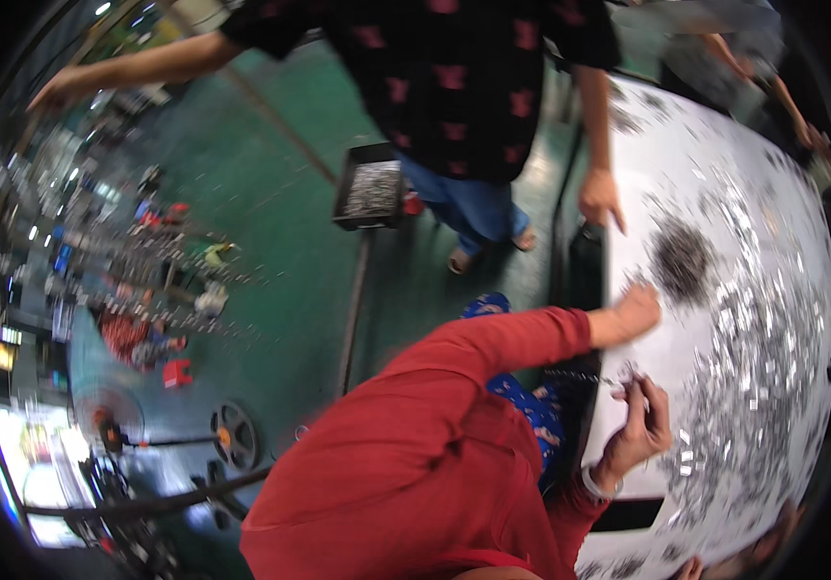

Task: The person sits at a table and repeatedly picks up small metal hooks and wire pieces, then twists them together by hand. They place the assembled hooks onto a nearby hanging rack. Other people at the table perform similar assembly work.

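At the near edge of the white table (pixel 636 261), my two red-sleeved arms reach to the right. My left hand (pixel 628 314) rests on the tabletop with its fingers curled closed; what is in them is hidden. Closer in, my right hand (pixel 640 430), with a pale band on the wrist, is closed, thumb and fingers pinched together. A thin metal chain (pixel 580 376) runs from the table edge to these fingertips. Small shiny pieces at the tips are blurred. Just beyond my left hand lies a dark pile of small metal parts (pixel 681 259).
Many shiny metal pieces (pixel 754 387) are spread across the table. A person in a dark patterned shirt (pixel 435 87) stands at the far side, one hand (pixel 602 198) by the table. A black crate (pixel 369 186) of metal parts stands beyond me. Other people's hands (pixel 807 135) show along the table's right side.
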Available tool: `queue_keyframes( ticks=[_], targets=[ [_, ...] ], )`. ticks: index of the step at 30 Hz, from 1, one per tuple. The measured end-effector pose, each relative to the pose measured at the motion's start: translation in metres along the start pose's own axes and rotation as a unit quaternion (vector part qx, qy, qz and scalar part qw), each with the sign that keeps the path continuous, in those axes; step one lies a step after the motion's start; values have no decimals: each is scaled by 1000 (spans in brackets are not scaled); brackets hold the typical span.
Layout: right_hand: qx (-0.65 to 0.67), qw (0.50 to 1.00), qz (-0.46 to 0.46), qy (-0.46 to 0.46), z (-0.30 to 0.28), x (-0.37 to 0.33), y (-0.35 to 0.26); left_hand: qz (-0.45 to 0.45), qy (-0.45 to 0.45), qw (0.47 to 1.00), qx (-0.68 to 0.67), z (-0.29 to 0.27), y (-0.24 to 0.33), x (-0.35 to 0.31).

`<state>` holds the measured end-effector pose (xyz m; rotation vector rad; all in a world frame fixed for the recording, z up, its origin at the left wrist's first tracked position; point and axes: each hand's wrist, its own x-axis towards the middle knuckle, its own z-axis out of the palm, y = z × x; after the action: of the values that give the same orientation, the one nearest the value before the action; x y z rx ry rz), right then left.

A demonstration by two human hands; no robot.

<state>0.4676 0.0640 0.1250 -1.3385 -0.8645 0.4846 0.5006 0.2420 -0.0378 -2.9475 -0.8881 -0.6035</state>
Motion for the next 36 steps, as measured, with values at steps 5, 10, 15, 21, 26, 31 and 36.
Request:
queue_keyframes(
  ticks=[5,10,15,21,26,31,36],
  targets=[
    [29,999,14,-6,-1,1,6,3,88,994,62,8,10,8],
    [7,999,49,-9,2,9,7,13,153,979,-137,-38,1,26],
    [-2,997,61,-40,6,22,10,-57,155,920,-356,-108,-11,2],
    [39,996,43,-63,9,32,15,-105,166,776,-599,-212,-18,-51],
    [62,995,53,-64,14,36,13,-38,151,775,-613,-250,-6,-82],
    [61,993,6,-100,10,39,7,-40,172,809,-561,-241,-2,-81],
    [31,994,-20,-107,9,39,3,-31,206,832,-514,-240,-2,-78]
  ],
)
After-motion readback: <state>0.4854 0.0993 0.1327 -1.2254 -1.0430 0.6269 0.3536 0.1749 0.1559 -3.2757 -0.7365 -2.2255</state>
